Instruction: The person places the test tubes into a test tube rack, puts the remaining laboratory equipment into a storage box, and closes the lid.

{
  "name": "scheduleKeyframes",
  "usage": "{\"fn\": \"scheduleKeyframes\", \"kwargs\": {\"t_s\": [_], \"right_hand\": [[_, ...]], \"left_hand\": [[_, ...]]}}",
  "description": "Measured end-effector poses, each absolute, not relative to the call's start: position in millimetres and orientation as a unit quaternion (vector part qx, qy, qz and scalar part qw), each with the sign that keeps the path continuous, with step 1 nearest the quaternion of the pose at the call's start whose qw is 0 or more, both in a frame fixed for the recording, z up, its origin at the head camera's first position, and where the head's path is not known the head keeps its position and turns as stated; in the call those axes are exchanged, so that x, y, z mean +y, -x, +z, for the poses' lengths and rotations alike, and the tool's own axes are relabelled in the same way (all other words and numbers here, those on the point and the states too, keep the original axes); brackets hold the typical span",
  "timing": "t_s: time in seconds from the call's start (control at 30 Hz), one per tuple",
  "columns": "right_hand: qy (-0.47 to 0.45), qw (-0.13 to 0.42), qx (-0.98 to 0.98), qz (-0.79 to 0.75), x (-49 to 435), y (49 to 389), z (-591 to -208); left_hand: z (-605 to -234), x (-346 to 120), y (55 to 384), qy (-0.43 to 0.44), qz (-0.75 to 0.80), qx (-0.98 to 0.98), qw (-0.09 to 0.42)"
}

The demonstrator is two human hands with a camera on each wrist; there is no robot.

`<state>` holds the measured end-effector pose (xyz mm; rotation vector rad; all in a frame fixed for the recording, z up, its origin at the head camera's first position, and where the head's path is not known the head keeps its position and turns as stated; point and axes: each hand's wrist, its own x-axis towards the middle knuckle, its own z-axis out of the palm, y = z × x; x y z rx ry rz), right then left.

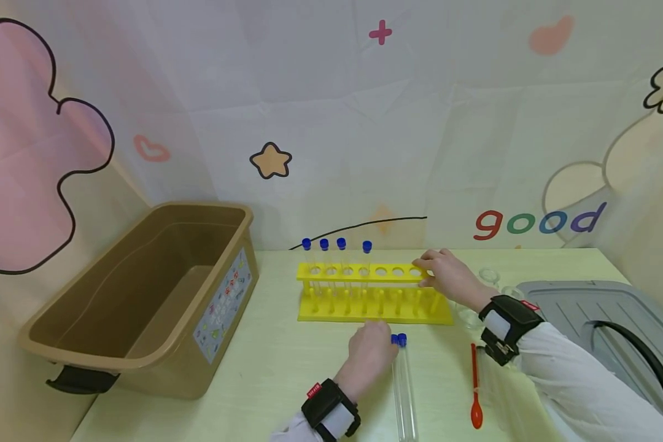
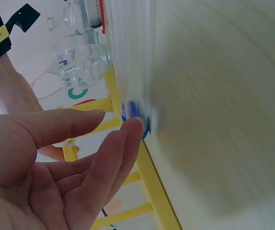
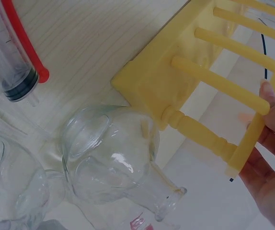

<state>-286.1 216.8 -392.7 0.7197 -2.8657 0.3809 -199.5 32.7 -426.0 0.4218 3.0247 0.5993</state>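
A yellow test tube rack point(image 1: 376, 313) stands on the table, with several blue-capped test tubes point(image 1: 341, 244) upright in its left holes. My right hand point(image 1: 447, 276) grips the right end of the rack's top bar, the thumb on one side and fingers on the other in the right wrist view. Two more test tubes point(image 1: 404, 393) with blue caps lie side by side in front of the rack. My left hand point(image 1: 371, 356) is at their caps. In the left wrist view, its thumb stands apart from the fingers and a fingertip overlaps a blue cap point(image 2: 136, 112).
A brown bin point(image 1: 138, 288) stands at the left. Glass flasks point(image 3: 113, 148) sit by the rack's right end, near a syringe point(image 3: 10, 57) and a red spoon point(image 1: 476, 411). At the right lies a grey lid point(image 1: 574, 301) with a black handle.
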Motion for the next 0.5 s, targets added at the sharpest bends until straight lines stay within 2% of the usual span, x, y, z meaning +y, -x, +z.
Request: {"fn": "scheduleKeyframes", "kwargs": {"t_s": [0.5], "right_hand": [[-0.23,0.072,-0.961,0.133,217,286,-393]], "left_hand": [[-438,33,197,-0.138,0.176,0.975,0.0]]}}
